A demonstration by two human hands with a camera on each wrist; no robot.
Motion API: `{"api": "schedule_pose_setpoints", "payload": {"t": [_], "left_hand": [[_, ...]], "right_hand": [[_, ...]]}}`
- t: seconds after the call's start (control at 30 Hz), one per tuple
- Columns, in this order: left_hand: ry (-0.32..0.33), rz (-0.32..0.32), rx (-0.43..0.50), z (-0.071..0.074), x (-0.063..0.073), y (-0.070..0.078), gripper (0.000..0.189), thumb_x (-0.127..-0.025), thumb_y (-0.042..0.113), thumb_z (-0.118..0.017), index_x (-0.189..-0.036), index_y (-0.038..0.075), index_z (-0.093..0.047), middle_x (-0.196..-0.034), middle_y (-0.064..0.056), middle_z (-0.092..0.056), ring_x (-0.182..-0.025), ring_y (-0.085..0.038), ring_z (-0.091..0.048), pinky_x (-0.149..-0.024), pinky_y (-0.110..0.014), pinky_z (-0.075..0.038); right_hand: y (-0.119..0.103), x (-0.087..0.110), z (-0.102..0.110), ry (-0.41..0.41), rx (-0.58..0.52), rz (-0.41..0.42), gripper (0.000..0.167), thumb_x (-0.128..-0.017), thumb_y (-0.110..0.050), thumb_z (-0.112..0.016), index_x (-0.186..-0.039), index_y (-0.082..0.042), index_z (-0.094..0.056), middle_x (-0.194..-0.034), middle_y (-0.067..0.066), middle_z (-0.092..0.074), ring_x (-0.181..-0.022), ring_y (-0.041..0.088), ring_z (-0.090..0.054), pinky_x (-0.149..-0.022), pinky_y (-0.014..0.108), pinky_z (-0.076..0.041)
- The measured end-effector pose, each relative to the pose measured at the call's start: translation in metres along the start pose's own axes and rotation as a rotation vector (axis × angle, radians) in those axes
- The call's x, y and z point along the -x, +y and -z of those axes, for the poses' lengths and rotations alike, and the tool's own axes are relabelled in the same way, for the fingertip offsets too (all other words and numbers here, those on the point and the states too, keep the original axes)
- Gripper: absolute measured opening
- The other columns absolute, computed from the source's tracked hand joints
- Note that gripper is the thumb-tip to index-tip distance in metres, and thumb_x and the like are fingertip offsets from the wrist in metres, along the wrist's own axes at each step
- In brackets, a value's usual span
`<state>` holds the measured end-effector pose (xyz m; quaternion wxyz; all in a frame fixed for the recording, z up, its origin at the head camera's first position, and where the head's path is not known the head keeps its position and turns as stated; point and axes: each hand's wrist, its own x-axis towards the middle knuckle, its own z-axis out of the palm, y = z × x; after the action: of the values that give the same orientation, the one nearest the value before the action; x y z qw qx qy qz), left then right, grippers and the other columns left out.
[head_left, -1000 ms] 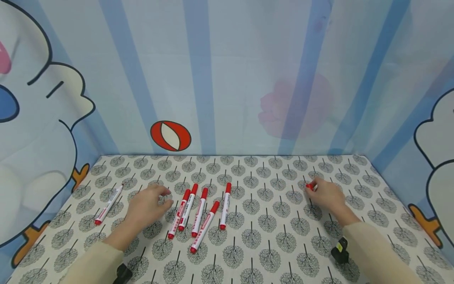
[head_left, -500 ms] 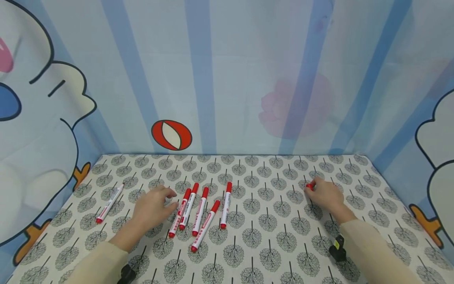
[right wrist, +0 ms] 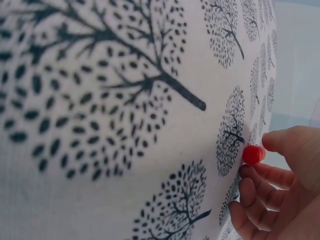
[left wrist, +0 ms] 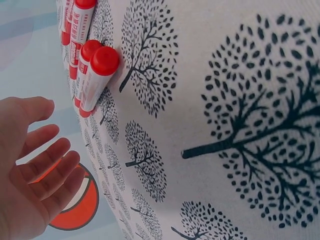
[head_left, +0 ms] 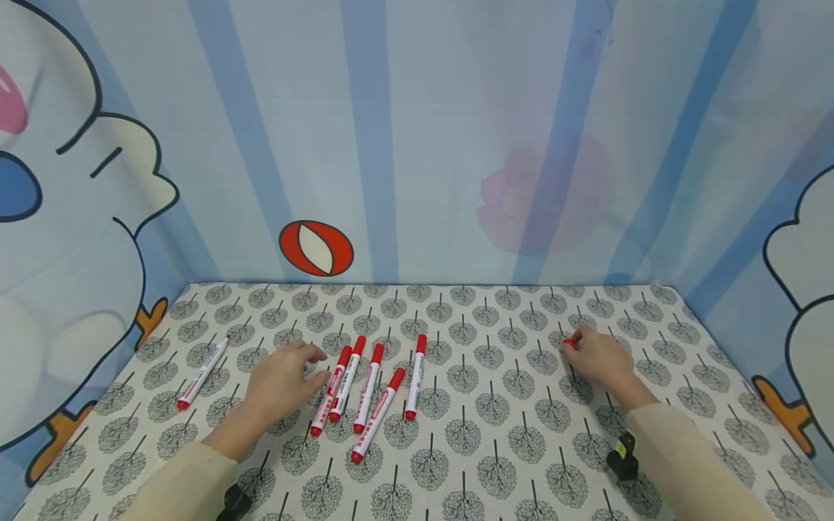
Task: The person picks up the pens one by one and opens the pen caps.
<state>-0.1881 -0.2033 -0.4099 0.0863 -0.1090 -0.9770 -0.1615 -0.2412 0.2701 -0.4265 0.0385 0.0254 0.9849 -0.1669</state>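
Observation:
My right hand [head_left: 602,359] is at the right side of the table and pinches a small red marker cap [right wrist: 254,154] between thumb and forefinger, close to the cloth. My left hand [head_left: 283,382] is just left of a group of red-capped whiteboard markers [left wrist: 95,85], its fingers loosely bent and holding nothing. Within the group, one marker [head_left: 378,416] lies slanted in front, and another marker [head_left: 415,380] lies a little apart on the right. At the far left an uncapped marker [head_left: 203,373] has its tip pointing away from me.
A white cloth with a black tree print [head_left: 493,405] covers the table. Behind it hangs a blue striped curtain [head_left: 443,145] with cartoon pictures, which also closes off both sides. A black wrist device [head_left: 623,457] sits by the right sleeve.
My left hand has moved slightly right, closer to the group of markers. The right hand has stayed almost in place with the cap, and the markers lie as before.

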Motion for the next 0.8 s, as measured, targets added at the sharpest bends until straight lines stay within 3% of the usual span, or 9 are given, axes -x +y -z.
{"api": "schedule_pose_setpoints", "payload": {"t": [0.2,0.43,0.6,0.8], "left_hand": [[0.005,-0.002,-0.003,-0.001,0.0,0.001,0.027,-0.077,0.029,-0.07,-0.099,0.013,-0.068,-0.092,-0.003,-0.062,-0.07,-0.015,-0.058,-0.046,-0.023,-0.041],[0.005,0.0,0.003,-0.001,-0.001,0.004,0.027,-0.078,0.029,-0.071,-0.099,0.013,-0.068,-0.092,-0.003,-0.063,-0.075,-0.017,-0.059,-0.049,-0.024,-0.042],[-0.016,0.02,0.011,-0.001,-0.002,0.007,0.028,-0.078,0.029,-0.071,-0.1,0.013,-0.068,-0.093,-0.003,-0.064,-0.078,-0.017,-0.06,-0.05,-0.025,-0.043],[-0.091,0.054,0.015,0.002,0.0,0.012,0.036,-0.077,0.032,-0.072,-0.106,0.012,-0.066,-0.105,-0.006,-0.063,-0.084,-0.022,-0.062,-0.054,-0.029,-0.047]], "right_hand": [[0.001,0.002,0.003,0.011,0.0,0.007,0.036,-0.091,-0.034,-0.049,-0.109,-0.003,-0.053,-0.066,0.006,-0.055,-0.052,0.017,-0.045,-0.044,0.029,-0.034],[0.001,0.003,0.006,0.038,-0.001,0.041,0.036,-0.091,-0.032,-0.05,-0.11,-0.002,-0.056,-0.079,0.009,-0.062,-0.058,0.018,-0.052,-0.046,0.03,-0.038],[0.0,0.004,0.009,0.053,0.019,0.077,0.039,-0.091,-0.03,-0.051,-0.115,0.0,-0.055,-0.098,0.019,-0.061,-0.077,0.028,-0.059,-0.058,0.038,-0.047],[-0.003,0.006,0.012,0.084,0.041,0.141,0.041,-0.091,-0.028,-0.051,-0.119,0.001,-0.055,-0.113,0.026,-0.055,-0.093,0.039,-0.056,-0.071,0.049,-0.047]]}}
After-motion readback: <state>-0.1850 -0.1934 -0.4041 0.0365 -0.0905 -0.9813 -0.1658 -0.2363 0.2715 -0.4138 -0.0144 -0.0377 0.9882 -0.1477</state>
